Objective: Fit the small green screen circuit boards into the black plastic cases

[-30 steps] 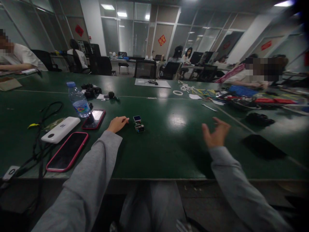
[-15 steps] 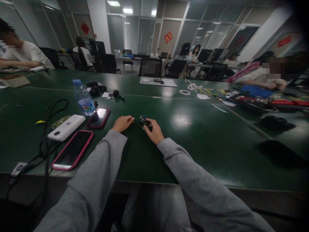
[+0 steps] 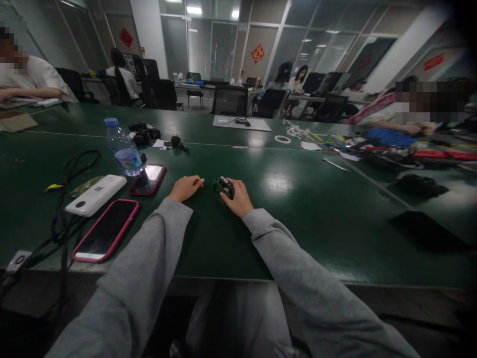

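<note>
My right hand (image 3: pixel 239 199) grips a small electronic module with a circuit board (image 3: pixel 224 186), thumb on the near side and fingers over the far side. The module is dark green and black with a pale block on top, held at or just above the green table (image 3: pixel 298 233). To its left, my left hand (image 3: pixel 185 188) rests palm down near the table top, apart from the module. Its fingers are curled together, and whatever may be under them is hidden. A red-cased phone (image 3: pixel 148 180) lies just left of that hand.
Further left are a water bottle (image 3: pixel 125 155), a white power bank (image 3: pixel 96 195), a pink-cased phone (image 3: pixel 107 230) and black cables (image 3: pixel 64 219). Black parts (image 3: pixel 144 135) lie beyond. At right are a tape roll (image 3: pixel 282 139), a metal tool (image 3: pixel 334 165) and tangled cables. Other people sit around.
The module has turned in my right hand, so its pale block now shows on top. My left hand keeps its curled pose. The whole view has shifted slightly.
</note>
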The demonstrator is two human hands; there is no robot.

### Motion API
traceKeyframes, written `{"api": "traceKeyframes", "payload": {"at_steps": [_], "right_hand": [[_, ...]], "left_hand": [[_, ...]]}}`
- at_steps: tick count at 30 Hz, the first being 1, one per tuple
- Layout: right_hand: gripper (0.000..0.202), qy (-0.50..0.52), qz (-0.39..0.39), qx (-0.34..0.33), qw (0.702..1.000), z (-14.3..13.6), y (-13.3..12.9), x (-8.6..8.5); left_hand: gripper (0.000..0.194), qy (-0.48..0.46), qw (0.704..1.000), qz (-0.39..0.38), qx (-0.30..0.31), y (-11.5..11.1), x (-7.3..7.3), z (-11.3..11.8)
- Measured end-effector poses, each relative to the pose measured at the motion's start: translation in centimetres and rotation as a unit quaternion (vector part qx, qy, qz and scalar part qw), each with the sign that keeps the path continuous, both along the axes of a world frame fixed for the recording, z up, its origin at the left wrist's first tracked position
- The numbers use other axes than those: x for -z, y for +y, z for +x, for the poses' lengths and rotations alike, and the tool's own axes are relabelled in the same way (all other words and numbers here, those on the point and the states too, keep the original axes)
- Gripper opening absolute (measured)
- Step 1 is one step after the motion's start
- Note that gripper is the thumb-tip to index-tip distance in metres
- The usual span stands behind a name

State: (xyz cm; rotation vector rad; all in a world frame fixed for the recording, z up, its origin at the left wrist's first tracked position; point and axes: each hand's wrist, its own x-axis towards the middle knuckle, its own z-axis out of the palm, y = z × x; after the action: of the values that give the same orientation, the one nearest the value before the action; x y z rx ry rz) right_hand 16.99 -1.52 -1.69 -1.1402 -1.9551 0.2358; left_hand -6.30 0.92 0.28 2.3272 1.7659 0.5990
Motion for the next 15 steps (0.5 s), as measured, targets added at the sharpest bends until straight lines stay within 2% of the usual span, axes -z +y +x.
{"api": "traceKeyframes", "payload": {"at_steps": [2,7,15], "right_hand": [[0.048,0.023,-0.017,-0.007,1.0,0.0,0.0,0.0],[0.039,0.109,-0.116,0.022,0.987,0.6,0.8,-0.1],[0.028,0.074,-0.101,0.078,0.989,1.4,2.1,0.2]], "left_hand": [[0.044,0.002,1.0,-0.001,-0.001,0.0,0.0,0.0],[0.045,0.003,1.0,0.0,0.006,0.3,0.2,-0.1],[0.046,0.007,1.0,-0.002,0.002,0.3,0.1,-0.1]]}}
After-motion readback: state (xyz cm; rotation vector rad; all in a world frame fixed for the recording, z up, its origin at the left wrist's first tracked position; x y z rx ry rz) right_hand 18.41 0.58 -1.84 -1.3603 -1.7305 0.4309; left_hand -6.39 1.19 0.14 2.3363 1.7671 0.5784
